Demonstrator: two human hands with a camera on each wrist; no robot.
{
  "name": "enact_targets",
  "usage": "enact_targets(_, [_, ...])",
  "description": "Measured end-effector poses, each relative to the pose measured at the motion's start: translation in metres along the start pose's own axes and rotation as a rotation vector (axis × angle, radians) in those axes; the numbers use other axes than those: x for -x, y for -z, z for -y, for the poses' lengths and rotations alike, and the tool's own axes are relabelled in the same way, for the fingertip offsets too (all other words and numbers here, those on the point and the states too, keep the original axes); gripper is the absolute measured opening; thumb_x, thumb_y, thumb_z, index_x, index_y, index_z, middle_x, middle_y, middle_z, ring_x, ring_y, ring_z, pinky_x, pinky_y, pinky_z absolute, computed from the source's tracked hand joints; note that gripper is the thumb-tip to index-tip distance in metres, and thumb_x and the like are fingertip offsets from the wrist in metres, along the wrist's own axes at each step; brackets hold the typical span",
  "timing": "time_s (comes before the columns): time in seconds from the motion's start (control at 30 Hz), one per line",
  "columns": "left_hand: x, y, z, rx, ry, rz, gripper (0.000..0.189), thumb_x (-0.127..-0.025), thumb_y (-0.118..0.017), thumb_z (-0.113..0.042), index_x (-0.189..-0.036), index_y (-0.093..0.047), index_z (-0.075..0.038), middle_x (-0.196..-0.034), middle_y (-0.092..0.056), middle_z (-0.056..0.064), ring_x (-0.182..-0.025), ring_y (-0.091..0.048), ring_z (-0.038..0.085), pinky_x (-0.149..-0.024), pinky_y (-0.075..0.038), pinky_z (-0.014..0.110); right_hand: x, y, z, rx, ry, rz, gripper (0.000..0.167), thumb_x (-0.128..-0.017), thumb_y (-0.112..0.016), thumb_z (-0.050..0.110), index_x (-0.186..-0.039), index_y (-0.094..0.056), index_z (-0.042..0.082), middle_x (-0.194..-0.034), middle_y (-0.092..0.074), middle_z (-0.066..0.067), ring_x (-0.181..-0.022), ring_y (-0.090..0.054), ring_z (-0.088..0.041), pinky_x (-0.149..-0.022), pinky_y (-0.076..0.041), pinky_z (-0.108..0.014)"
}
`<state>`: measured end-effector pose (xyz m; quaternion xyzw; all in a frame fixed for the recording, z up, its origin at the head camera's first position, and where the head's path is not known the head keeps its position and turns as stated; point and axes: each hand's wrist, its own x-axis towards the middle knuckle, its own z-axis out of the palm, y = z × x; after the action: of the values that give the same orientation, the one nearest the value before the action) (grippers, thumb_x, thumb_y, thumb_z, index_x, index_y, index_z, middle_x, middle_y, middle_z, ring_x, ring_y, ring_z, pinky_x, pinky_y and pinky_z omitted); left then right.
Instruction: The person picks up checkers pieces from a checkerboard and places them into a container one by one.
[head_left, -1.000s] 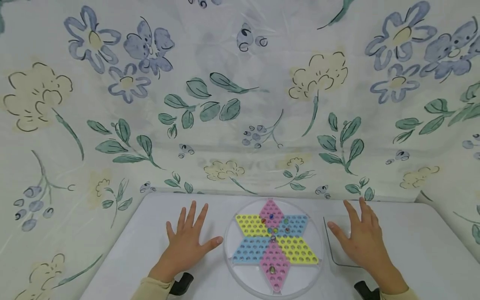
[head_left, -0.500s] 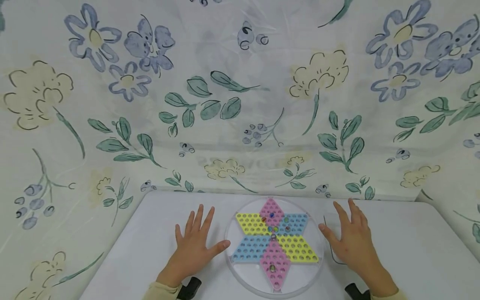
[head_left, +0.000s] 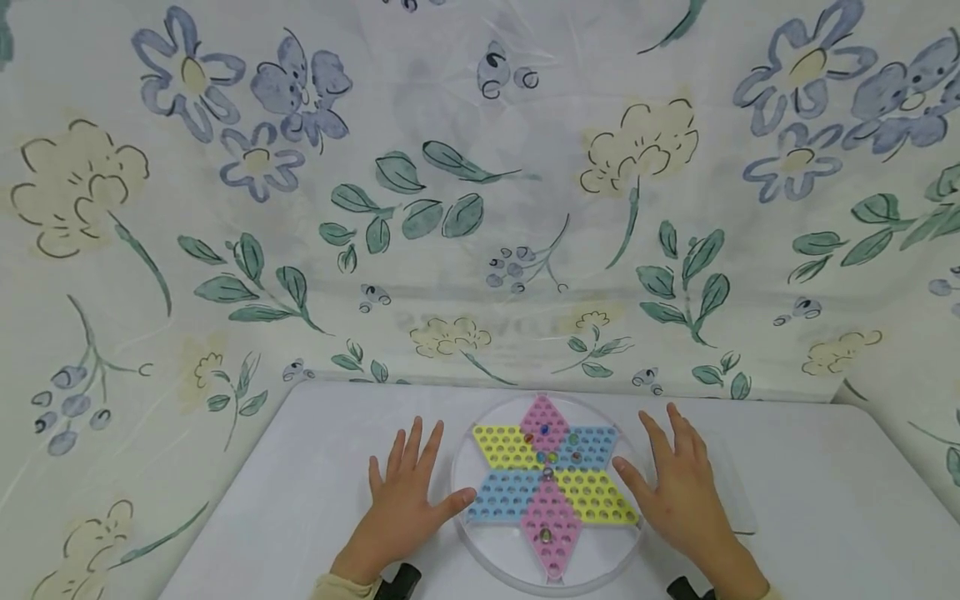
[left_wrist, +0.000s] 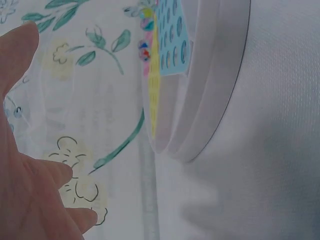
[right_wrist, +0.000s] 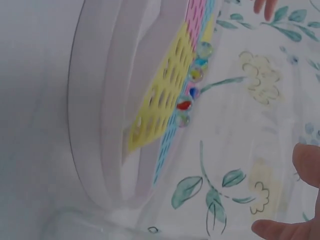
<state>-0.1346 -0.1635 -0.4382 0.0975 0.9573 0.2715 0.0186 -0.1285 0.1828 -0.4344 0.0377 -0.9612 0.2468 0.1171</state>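
Between my hands lies a round white Chinese checkers board [head_left: 480, 554] with a pink, yellow and blue star full of holes. Several glass marbles sit on it, mostly around the centre and upper part, such as a blue marble [head_left: 544, 430] and a lone marble [head_left: 546, 536] in the lower pink point. My left hand [head_left: 401, 508] is spread at the board's left side, its thumb overlapping the rim in the head view. At the right side, my right hand [head_left: 678, 496] is also spread, thumb toward the board. Both wrist views show gaps between hands and board. Neither hand holds anything.
A clear, flat-looking transparent object [head_left: 738, 492] with a dark edge line lies on the white table [head_left: 840, 500], partly hidden behind my right hand. Floral cloth [head_left: 480, 275] hangs behind the table and along its sides.
Both hands have moved inward toward the board, the left one rightward and the right one leftward. Fingers stay spread. The board and marbles have kept their places.
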Motion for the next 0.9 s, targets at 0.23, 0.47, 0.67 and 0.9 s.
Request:
enact_targets(0.23, [0.001, -0.011, -0.003, 0.015, -0.009, -0.001, 0.097, -0.09, -0.065, -0.06, -0.162, -0.02, -0.015, -0.167, -0.007, 0.019, -0.151, -0.001, 0.048, -0.107, 0.005, 0.079, 0.003, -0.009, 0.01, -0.026, 0.019, 0.017, 0.074, -0.097, -0.065, 0.045, -0.151, -0.039, 0.003, -0.161, -0.015, -0.03, -0.142, -0.019, -0.056, -0.101, -0.03, -0.077])
enact_targets(0.47, [0.002, -0.019, -0.006, 0.045, 0.001, 0.017, 0.096, -0.09, -0.065, -0.06, -0.162, -0.021, -0.015, -0.167, -0.01, 0.018, -0.151, -0.002, 0.048, -0.107, 0.005, 0.079, 0.007, -0.021, 0.021, -0.056, 0.046, 0.038, 0.074, -0.096, -0.066, 0.047, -0.151, -0.041, 0.004, -0.161, -0.017, -0.029, -0.142, -0.021, -0.055, -0.102, -0.032, -0.075])
enact_targets(0.67, [0.003, -0.024, -0.009, 0.058, 0.02, 0.034, 0.099, -0.087, -0.066, -0.064, -0.162, -0.022, -0.015, -0.167, -0.01, 0.018, -0.151, -0.002, 0.047, -0.108, 0.006, 0.077, 0.01, -0.029, 0.03, -0.06, 0.064, 0.058, 0.073, -0.095, -0.067, 0.045, -0.151, -0.043, 0.005, -0.16, -0.02, -0.027, -0.142, -0.023, -0.054, -0.104, -0.033, -0.073])
enact_targets(0.9, [0.004, -0.032, -0.012, 0.064, 0.034, 0.06, 0.106, -0.081, -0.068, -0.069, -0.161, -0.024, -0.016, -0.167, -0.012, 0.017, -0.151, -0.004, 0.046, -0.109, 0.006, 0.076, 0.013, -0.035, 0.04, -0.09, 0.054, 0.122, 0.073, -0.093, -0.07, 0.045, -0.152, -0.044, 0.008, -0.161, -0.022, -0.024, -0.144, -0.025, -0.049, -0.105, -0.034, -0.07])
